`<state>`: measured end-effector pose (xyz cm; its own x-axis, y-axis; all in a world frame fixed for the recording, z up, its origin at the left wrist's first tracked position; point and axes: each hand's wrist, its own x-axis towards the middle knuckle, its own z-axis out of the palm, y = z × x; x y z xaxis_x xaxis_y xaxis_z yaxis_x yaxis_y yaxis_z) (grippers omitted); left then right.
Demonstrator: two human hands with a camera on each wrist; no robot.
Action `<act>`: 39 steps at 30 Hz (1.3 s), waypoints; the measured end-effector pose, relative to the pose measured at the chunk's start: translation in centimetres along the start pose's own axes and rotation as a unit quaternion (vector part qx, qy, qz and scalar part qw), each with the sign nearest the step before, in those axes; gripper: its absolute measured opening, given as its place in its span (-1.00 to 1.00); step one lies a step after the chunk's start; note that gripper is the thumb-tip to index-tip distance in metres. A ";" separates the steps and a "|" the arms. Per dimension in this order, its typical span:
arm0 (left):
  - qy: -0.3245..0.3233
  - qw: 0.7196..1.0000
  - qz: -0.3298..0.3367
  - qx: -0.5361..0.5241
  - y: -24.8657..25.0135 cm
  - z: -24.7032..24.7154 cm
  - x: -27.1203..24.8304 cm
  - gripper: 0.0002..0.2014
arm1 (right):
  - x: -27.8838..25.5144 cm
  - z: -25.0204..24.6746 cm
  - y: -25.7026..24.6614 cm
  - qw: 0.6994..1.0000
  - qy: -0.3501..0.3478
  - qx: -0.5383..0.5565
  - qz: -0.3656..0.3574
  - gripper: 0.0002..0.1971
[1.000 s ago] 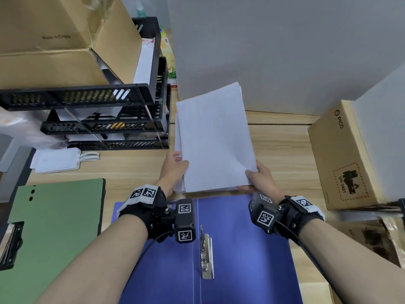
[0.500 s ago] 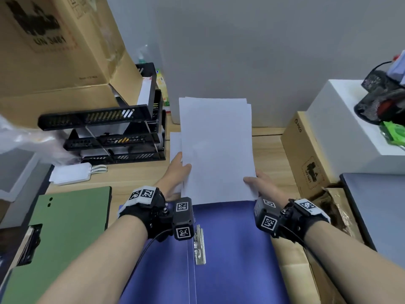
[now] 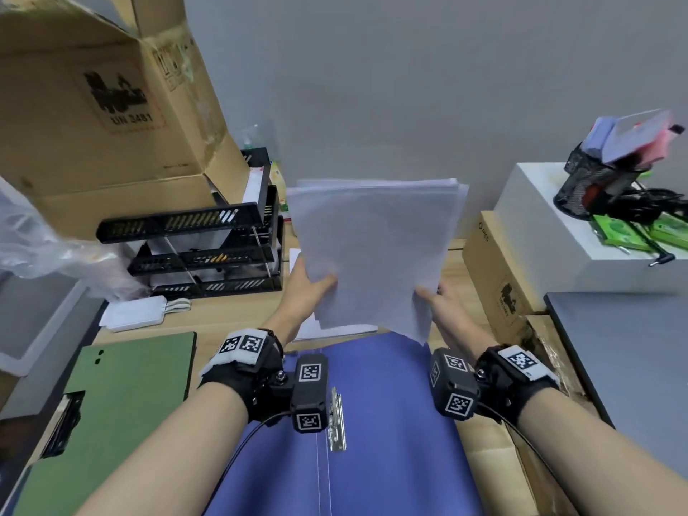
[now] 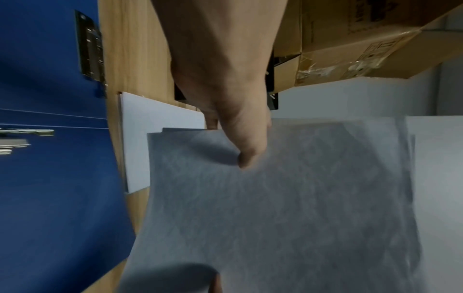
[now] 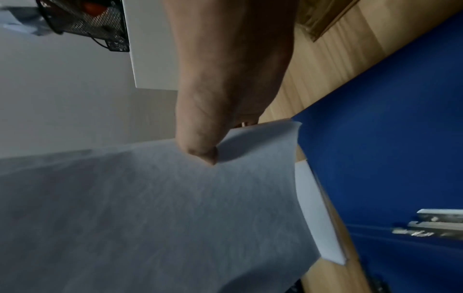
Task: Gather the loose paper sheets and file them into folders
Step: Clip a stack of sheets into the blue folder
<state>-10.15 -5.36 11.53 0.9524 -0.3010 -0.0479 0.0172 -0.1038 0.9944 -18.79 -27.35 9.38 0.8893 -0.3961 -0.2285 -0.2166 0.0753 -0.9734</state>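
Observation:
A stack of white paper sheets [image 3: 376,251] is held up off the desk, tilted towards me, above the far edge of an open blue folder [image 3: 372,422]. My left hand [image 3: 311,288] pinches its lower left edge, thumb [image 4: 250,146] on top. My right hand [image 3: 433,301] pinches the lower right edge, thumb [image 5: 200,138] on top. The folder's metal clip [image 3: 337,418] lies along its spine. More white paper [image 3: 327,331] stays flat on the desk under the raised stack. A green folder [image 3: 111,396] lies closed to the left.
A black stacked letter tray [image 3: 208,251] stands at the back left under a large cardboard box [image 3: 104,106]. A small cardboard box [image 3: 499,273], a white box [image 3: 580,232] with a mesh holder [image 3: 599,184], and a grey laptop [image 3: 633,359] line the right side.
Both hands have lifted the paper stack off the desk and tilted it more upright. My head has tipped up, so more of the wall and right side shows.

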 end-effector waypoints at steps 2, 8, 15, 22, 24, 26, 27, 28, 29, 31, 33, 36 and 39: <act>-0.029 0.999 -0.025 0.019 -2.0 0.3 -0.8 -0.56 | -0.8 -0.2 1.5 0.999 -0.014 -0.012 0.036 -0.74; -0.106 0.984 -0.122 0.081 -6.9 0.5 -3.3 -0.63 | -2.2 -1.3 5.1 0.992 -0.020 -0.074 0.104 -0.64; -0.117 0.977 -0.139 0.113 -6.5 0.1 -2.7 -0.69 | -2.0 -0.9 4.8 0.993 -0.018 -0.084 0.076 -0.78; -0.124 0.979 -0.135 0.085 -5.2 0.1 -1.2 -0.75 | -1.5 -1.5 3.2 0.987 -0.058 -0.141 0.044 -0.78; -0.129 0.976 -0.152 0.089 -5.7 0.1 -1.3 -0.78 | -1.6 -1.5 3.8 0.985 -0.031 -0.163 0.051 -0.76; -0.129 0.973 -0.168 0.094 -6.3 0.1 -1.6 -0.87 | -1.7 -1.6 4.8 0.978 -0.002 -0.197 0.071 -0.79; -0.119 0.972 -0.176 0.102 -6.7 0.0 -1.8 -0.93 | -1.7 -1.7 5.4 0.972 0.008 -0.218 0.085 -0.79; -0.107 0.971 -0.183 0.114 -7.3 -0.2 -1.9 -0.95 | -1.7 -1.9 6.0 0.966 0.013 -0.239 0.098 -0.78; -0.099 0.969 -0.187 0.131 -7.9 -0.5 -1.9 -0.92 | -1.6 -2.0 6.7 0.960 0.014 -0.257 0.112 -0.79; -0.095 0.959 -0.188 0.188 -9.3 -1.3 -1.9 -0.79 | -1.6 -2.2 7.6 0.950 0.016 -0.278 0.141 -0.79; -0.101 0.947 -0.187 0.241 -10.7 -2.4 -1.6 -0.72 | -1.5 -2.2 8.3 0.945 0.012 -0.286 0.158 -0.76; -0.119 0.918 -0.194 0.325 -12.5 -4.3 -0.9 -0.59 | -1.4 -2.0 9.0 0.944 0.012 -0.285 0.166 -0.77; -0.131 0.894 -0.197 0.379 -14.5 -5.9 0.1 -0.44 | -0.8 -1.5 9.4 0.942 0.012 -0.286 0.175 -0.80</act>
<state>-8.48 1.69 -2.39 0.8118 -0.3010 -0.5004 0.0299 -0.8343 0.5504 -22.17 -27.69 0.47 0.7153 -0.4602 -0.5259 -0.6823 -0.2972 -0.6680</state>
